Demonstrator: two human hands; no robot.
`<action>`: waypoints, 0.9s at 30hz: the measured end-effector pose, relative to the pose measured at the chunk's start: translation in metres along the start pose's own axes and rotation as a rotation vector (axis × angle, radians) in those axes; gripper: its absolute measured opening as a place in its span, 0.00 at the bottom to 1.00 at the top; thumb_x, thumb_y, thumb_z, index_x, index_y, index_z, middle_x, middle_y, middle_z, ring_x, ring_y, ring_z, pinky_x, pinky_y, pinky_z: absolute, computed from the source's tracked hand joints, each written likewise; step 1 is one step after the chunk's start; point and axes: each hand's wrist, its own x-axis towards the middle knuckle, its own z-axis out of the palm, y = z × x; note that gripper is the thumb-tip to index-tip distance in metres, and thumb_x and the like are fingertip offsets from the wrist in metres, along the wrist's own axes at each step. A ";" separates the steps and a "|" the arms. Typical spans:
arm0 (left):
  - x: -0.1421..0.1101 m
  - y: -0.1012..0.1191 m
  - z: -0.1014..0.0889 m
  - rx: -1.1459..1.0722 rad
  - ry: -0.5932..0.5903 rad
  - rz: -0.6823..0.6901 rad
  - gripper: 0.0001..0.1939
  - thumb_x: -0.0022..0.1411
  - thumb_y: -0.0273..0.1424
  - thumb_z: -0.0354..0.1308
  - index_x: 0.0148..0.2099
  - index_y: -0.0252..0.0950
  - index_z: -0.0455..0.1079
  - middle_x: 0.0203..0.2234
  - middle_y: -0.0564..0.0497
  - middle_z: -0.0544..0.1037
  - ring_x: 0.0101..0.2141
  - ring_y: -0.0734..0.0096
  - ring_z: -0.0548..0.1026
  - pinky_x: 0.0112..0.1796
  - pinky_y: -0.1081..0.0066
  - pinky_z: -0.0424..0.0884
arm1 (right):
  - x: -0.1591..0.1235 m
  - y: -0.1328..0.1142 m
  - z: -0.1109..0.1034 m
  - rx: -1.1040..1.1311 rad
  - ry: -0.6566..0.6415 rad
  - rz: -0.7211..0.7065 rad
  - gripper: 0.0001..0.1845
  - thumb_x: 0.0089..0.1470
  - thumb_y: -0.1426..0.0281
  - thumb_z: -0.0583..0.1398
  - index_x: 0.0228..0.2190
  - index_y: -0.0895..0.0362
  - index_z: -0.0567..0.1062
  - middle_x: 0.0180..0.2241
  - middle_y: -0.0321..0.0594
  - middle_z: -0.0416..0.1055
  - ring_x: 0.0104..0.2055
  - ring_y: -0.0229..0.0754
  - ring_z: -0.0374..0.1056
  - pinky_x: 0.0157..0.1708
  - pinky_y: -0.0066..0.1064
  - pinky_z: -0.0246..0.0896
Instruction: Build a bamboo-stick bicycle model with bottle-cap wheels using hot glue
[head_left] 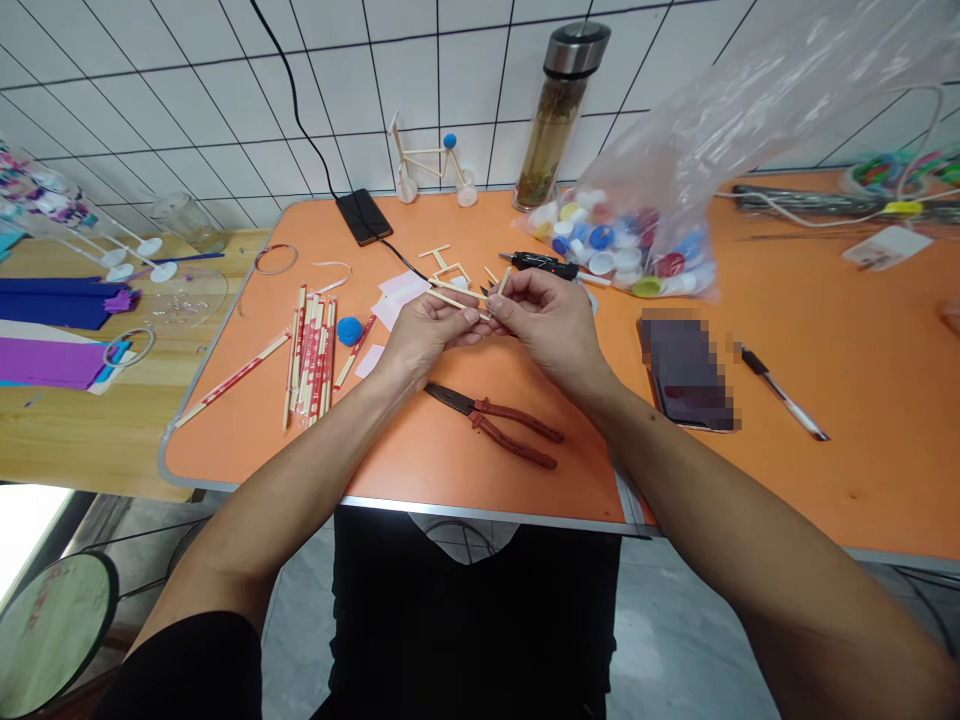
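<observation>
Over the orange table, my left hand (424,335) pinches thin wooden sticks (457,290) that meet in a narrow angle. My right hand (544,315) is closed on a short stick piece (505,281) at the end where those sticks come together. Just beyond the fingers lie a small frame of joined sticks (444,262) and a black glue gun (538,264), partly hidden behind my right hand. Pliers with red-brown handles (495,420) rest below my hands. Left of them are wrapped chopsticks (311,355) and a blue bottle cap (349,331).
A stick-built bicycle model (431,165) and a tea bottle (559,115) stand by the tiled wall. A plastic bag of bottle caps (630,240) sits at right, with a phone (686,370) and a pen (784,392) nearer. A black phone (364,217) trails a cable.
</observation>
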 end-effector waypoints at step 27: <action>0.001 -0.004 0.000 0.038 0.052 -0.016 0.17 0.59 0.33 0.84 0.43 0.34 0.82 0.32 0.48 0.90 0.33 0.70 0.89 0.36 0.76 0.82 | 0.000 -0.004 0.002 -0.035 -0.004 0.011 0.25 0.53 0.47 0.80 0.30 0.50 0.78 0.30 0.36 0.76 0.32 0.42 0.69 0.35 0.37 0.69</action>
